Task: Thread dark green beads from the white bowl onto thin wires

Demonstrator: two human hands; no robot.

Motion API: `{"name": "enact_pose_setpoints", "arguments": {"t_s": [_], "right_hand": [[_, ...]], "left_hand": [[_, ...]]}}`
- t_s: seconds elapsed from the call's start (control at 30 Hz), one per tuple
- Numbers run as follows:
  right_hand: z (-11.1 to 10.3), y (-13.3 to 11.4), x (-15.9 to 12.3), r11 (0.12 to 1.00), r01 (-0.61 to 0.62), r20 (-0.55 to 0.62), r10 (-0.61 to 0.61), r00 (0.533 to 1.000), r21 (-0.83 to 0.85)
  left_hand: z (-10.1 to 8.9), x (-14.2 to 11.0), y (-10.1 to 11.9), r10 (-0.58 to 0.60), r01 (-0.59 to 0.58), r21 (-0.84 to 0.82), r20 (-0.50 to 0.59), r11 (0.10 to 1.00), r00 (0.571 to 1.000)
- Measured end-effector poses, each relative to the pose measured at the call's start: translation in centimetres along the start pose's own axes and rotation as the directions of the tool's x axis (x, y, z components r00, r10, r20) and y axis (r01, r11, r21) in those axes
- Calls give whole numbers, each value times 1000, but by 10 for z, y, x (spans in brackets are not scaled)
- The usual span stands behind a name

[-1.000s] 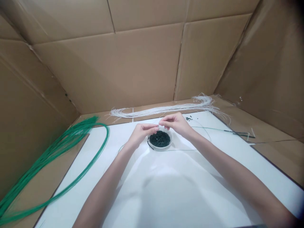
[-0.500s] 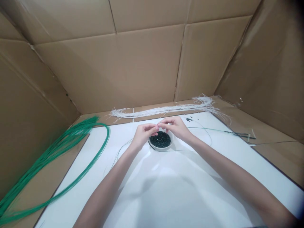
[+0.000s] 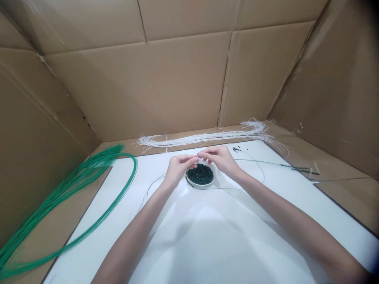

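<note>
thumb and fingers of the left hand [image 3: 177,167] are pinched together, and the right hand [image 3: 219,158] is closed in the same way, its fingertips meeting or almost meeting those of the left. between them they grip a fine, pale strand [image 3: 198,156]; whether a bead sits on it is too small to tell. both hands are raised over the far edge of a round white bowl [image 3: 201,187], which stands on the white flat worktop [image 3: 97,225] and holds a heap of small, dark, shiny beads [image 3: 201,174]. a short, curved black strip [image 3: 188,183] lies against the bowl's left side.

thin green strands [image 3: 147,190] curve over the worktop beside the left forearm, and another thin green line [image 3: 225,188] runs from near the bowl toward the right forearm. beyond the right hand lies a small scatter of dark beads [image 3: 236,149]. farther right, slim dark rods or beaded lengths [image 3: 300,169] lie across the worktop's edge, at the end of a long green strand [image 3: 257,161].

behind the hands, a long bundle of thin white strands [image 3: 195,138] lies on brown cardboard [image 3: 340,161]. at the far left, a thick looped bundle of green strands [image 3: 56,205] lies partly on cardboard, partly on the worktop. brown cardboard walls [image 3: 183,83] stand around the back and sides.
</note>
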State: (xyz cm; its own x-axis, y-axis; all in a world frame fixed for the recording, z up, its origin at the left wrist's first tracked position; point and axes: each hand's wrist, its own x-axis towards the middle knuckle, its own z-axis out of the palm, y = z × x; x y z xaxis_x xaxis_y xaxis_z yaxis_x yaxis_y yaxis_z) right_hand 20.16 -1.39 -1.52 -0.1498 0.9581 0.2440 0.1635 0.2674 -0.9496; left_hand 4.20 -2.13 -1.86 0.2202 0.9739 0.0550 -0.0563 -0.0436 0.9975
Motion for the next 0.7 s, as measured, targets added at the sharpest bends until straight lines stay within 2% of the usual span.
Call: {"name": "enact_pose_setpoints", "arguments": {"t_s": [0.3, 0.7], "right_hand": [[0, -2, 0, 995, -43, 4, 42, 999, 92], [0, -4, -2, 990, -65, 24, 63, 998, 124]], "left_hand": [[1, 0, -2, 6, -7, -45, -23, 999, 1000], [-2, 0, -5, 4, -4, -35, -7, 999, 1000]]}}
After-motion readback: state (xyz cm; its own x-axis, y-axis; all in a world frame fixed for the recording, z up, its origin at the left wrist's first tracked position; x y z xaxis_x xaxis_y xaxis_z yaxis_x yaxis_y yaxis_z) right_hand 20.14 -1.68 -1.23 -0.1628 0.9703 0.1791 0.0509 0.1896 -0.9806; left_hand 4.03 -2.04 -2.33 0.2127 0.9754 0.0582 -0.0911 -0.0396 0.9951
